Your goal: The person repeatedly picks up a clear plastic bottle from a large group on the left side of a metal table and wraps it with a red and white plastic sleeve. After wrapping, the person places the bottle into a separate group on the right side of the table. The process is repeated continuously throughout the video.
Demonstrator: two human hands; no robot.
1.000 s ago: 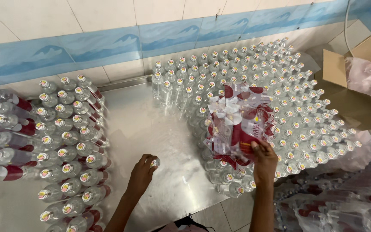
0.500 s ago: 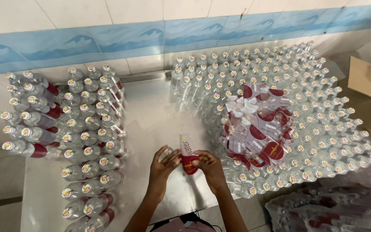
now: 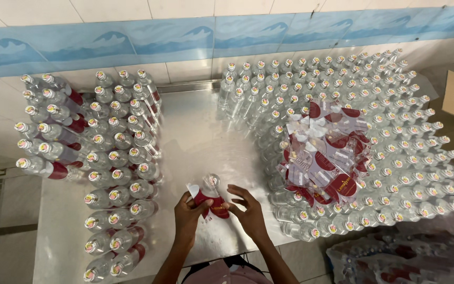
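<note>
A single clear bottle [image 3: 211, 185] stands on the steel counter [image 3: 200, 137], in the bare strip of metal between two blocks of bottles. Both hands meet on it. The left hand [image 3: 187, 210] closes on the bottle's near-left side, thumb and fingers [image 3: 199, 201] pinching a red and white label [image 3: 212, 204] against the glass. The right hand [image 3: 249, 212] sits on the near-right of the bottle with its fingers [image 3: 236, 190] spread and only loosely curled, their tips touching the label's edge rather than clamping it. The bottle's cap end points away from the person, just beyond both sets of fingers.

Left of the bottle stand the labelled bottles [image 3: 111, 173], packed in rows. Right of it stands the larger block of bare bottles [image 3: 395, 137], and a loose heap of red and white labels [image 3: 324, 152] lies on top of that block, well apart from the hands. Beyond the bottle runs a wall with a blue tile band [image 3: 185, 42].
</note>
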